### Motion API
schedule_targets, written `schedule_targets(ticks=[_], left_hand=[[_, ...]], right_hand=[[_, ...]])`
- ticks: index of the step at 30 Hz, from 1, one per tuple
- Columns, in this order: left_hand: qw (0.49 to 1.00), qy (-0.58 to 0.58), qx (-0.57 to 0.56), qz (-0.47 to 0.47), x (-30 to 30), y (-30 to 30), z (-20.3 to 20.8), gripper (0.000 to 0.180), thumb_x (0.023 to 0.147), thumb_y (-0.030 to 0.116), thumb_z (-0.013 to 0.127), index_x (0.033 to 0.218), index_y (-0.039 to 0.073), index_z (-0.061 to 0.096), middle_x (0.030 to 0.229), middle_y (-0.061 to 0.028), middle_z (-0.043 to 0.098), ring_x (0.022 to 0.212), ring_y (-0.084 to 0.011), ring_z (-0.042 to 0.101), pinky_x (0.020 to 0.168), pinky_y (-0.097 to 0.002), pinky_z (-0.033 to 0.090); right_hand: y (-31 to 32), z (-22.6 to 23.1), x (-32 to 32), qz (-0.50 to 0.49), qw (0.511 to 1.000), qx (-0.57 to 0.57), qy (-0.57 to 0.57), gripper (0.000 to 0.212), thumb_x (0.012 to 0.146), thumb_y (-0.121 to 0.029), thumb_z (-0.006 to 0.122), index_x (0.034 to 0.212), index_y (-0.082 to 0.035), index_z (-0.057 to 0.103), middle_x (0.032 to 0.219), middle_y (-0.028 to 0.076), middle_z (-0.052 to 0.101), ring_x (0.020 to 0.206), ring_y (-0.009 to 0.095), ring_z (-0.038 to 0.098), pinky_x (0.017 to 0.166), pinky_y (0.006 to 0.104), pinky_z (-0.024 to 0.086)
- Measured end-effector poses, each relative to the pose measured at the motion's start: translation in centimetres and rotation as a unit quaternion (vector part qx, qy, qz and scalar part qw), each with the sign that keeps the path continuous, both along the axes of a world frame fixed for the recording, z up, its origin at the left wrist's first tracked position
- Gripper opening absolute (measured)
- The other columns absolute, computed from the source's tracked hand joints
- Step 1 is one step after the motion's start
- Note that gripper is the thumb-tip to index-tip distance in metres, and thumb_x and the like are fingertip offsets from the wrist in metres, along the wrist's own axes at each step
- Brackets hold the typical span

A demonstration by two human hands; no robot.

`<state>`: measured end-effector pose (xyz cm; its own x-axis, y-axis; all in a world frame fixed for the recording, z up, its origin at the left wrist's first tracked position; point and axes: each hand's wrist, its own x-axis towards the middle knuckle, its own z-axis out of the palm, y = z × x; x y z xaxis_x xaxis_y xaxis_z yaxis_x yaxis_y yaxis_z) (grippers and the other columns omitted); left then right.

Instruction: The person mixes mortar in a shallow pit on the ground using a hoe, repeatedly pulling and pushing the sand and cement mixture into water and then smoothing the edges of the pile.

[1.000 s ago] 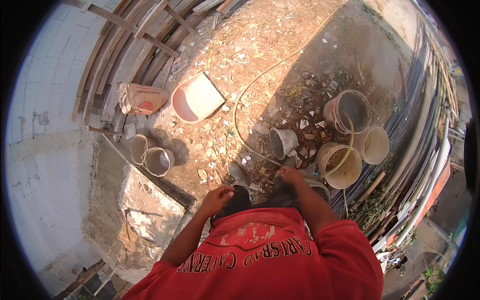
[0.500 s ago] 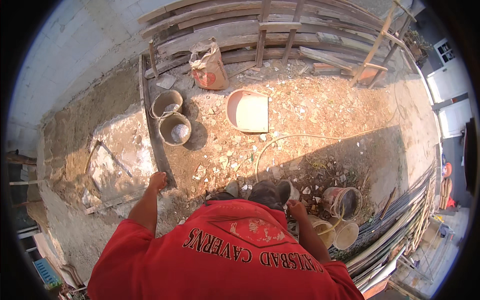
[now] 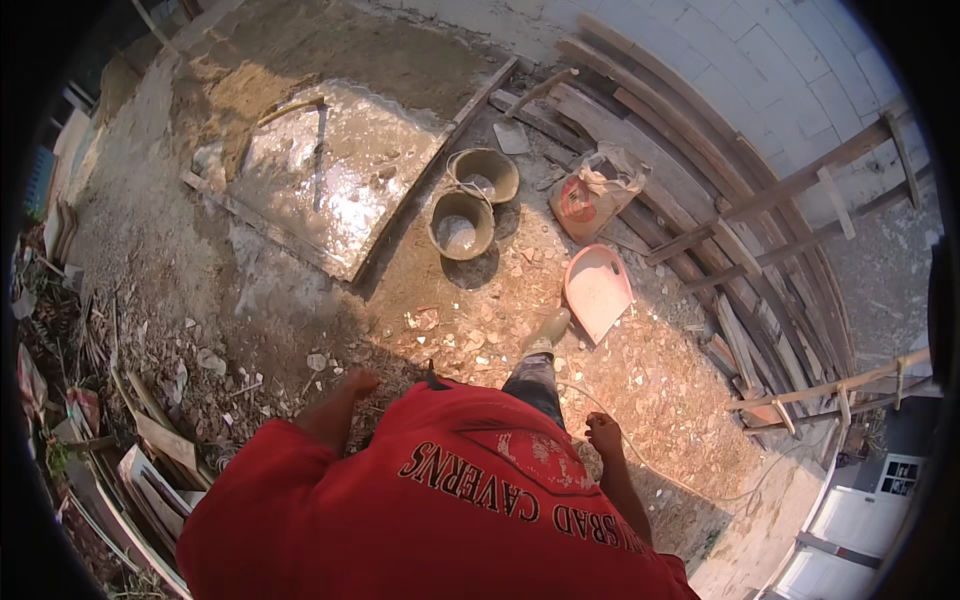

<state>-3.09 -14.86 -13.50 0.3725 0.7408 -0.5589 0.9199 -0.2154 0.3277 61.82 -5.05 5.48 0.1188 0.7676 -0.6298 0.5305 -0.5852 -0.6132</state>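
Observation:
My left hand [image 3: 362, 382] hangs over the shaded, littered ground, its fingers curled in and nothing visible in them. On the other side of my red shirt, my right hand [image 3: 604, 436] hangs with loosely curled fingers, also with nothing visible in it. One boot [image 3: 547, 330] is stepping forward beside a pink scoop-shaped tub [image 3: 598, 290]. Ahead stand two mud-coated buckets, a near bucket [image 3: 437, 235] and a far bucket [image 3: 511, 180], each with some pale material inside. Neither hand touches them.
A wood-framed patch of wet cement [image 3: 330, 225] lies ahead left, with a curved-handled tool [image 3: 292, 108] on it. A paper sack [image 3: 590, 210] leans near stacked planks [image 3: 690, 170]. A hose [image 3: 640, 455] crosses the rubble at right. Scrap boards [image 3: 165, 440] lie at left.
My view and body have turned right, and the wet patch, buckets and tub have shifted in view. The pails by my right hand are out of view. One leg has stepped forward.

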Motion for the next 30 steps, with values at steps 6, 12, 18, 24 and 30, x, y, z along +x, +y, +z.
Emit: schedule_targets(ticks=[6,12,18,24,30], left_hand=[[0.987,0.077,-0.121,0.068,2.8,-2.3,5.1,0.033,0.085,0.040,0.069,0.098,0.010,0.073,0.094,-0.0128,0.073,0.098,-0.0281,0.071,0.080,-0.0459,0.056],[0.555,-0.266,-0.437,0.655,13.2,3.1,12.0,0.081,0.087,0.071,0.056,0.144,0.013,0.050,0.149,-0.0177,0.044,0.127,-0.0421,0.053,0.093,-0.0575,0.050],[0.510,-0.529,-0.253,0.629,25.0,3.4,13.8,0.079,0.095,0.068,0.044,0.148,0.009,0.045,0.148,-0.0150,0.049,0.135,-0.0312,0.047,0.112,-0.0509,0.036],[0.294,-0.523,-0.333,0.727,23.1,6.2,16.4,0.073,0.098,0.063,0.045,0.144,0.007,0.049,0.142,-0.0092,0.057,0.129,-0.0272,0.054,0.107,-0.0458,0.042],[0.232,-0.634,-0.193,0.712,21.1,5.1,21.3,0.072,0.097,0.062,0.049,0.144,0.008,0.048,0.150,-0.0131,0.048,0.134,-0.0269,0.051,0.109,-0.0525,0.041]], right_hand=[[13.8,4.1,-1.6,0.187,0.979,-0.069,-0.029,0.041,0.095,-0.036,0.067,0.123,-0.006,0.065,0.097,0.006,0.069,0.079,0.015,0.064,0.067,0.0301,0.052],[20.9,3.5,-0.5,0.278,0.950,-0.135,0.041,0.049,0.098,-0.040,0.061,0.129,-0.002,0.064,0.118,0.013,0.071,0.111,0.019,0.064,0.097,0.0319,0.048],[33.7,-5.3,9.6,0.478,0.861,-0.145,-0.097,0.049,0.092,-0.047,0.063,0.101,0.001,0.072,0.085,0.016,0.072,0.085,0.031,0.068,0.080,0.0393,0.053],[54.3,-8.7,11.8,0.455,0.860,-0.018,-0.231,0.035,0.095,-0.032,0.065,0.098,0.003,0.068,0.073,0.011,0.068,0.058,0.020,0.065,0.047,0.0348,0.050],[57.8,-6.2,-15.4,0.510,0.846,0.039,-0.151,0.034,0.098,-0.031,0.064,0.105,0.003,0.068,0.089,0.011,0.070,0.066,0.020,0.069,0.051,0.0321,0.050]])
